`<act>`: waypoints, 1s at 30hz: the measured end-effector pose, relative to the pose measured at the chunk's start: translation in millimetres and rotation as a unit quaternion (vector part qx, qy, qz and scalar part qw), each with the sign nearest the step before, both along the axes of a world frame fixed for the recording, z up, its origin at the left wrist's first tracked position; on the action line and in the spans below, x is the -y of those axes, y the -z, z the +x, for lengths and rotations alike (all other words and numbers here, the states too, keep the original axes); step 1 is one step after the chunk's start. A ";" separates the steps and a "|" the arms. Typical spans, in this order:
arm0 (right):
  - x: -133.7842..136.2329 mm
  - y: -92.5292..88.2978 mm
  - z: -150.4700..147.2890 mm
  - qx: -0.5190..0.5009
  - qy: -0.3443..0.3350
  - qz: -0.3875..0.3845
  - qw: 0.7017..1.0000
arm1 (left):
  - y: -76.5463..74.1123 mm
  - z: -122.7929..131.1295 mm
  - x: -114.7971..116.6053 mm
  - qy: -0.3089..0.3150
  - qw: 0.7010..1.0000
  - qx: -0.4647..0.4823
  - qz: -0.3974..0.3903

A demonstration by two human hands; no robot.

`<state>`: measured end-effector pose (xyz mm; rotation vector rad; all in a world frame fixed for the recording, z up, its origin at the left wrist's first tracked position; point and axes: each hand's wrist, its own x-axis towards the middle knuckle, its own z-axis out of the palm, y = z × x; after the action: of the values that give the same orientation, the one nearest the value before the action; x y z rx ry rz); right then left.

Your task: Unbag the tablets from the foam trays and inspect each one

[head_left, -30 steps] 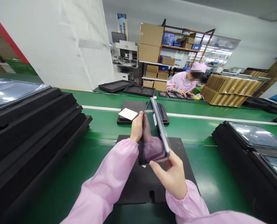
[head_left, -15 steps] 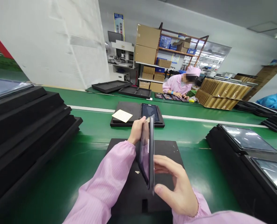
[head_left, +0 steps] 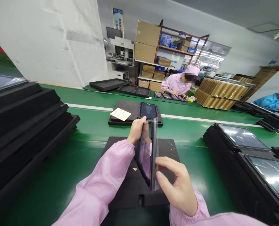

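Note:
A tablet (head_left: 146,157) in clear film stands nearly edge-on over a black foam tray (head_left: 127,191), its dark glossy screen turned to the left. My left hand (head_left: 136,129) grips its far upper edge, thumb on top; the other fingers are hidden. On the opposite side is my right hand (head_left: 178,185), thumb and forefinger closed together on the loose edge of the clear film (head_left: 156,182). Its fingertips are partly hidden. A small pale scrap (head_left: 135,169) lies on the foam.
Ahead, another foam tray (head_left: 126,105) bears a yellow sticker sheet (head_left: 120,114) and a second tablet (head_left: 148,110). Stacked black trays (head_left: 24,125) rise at left; more, with screens (head_left: 244,136), stand at right. Across the green bench (head_left: 92,138) a co-worker (head_left: 177,82) handles several devices.
My right thumb has moved up towards the forefinger, against the film at the tablet's edge. The tablet has turned slightly, showing more of its screen. The whole view has shifted a little.

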<state>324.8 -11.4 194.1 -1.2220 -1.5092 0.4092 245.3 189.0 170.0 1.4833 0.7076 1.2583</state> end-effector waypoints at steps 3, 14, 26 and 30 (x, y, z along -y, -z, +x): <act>1.8 -0.8 0.0 0.021 0.021 0.015 0.999 | 2.1 1.9 0.6 -0.011 1.000 0.001 0.001; 5.2 -1.6 1.5 0.046 0.062 0.033 0.997 | 7.9 5.0 8.9 0.018 0.999 -0.023 0.029; 7.3 -2.4 2.6 0.107 0.058 0.042 0.992 | 5.6 2.6 11.4 0.031 0.995 -0.065 0.074; 5.7 -1.6 2.3 0.113 0.073 0.041 0.990 | 6.6 2.3 12.9 0.023 0.992 -0.087 0.093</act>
<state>327.0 -17.1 195.7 -1.3385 -1.5985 0.1132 247.7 176.0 163.4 1.7683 0.6810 1.1955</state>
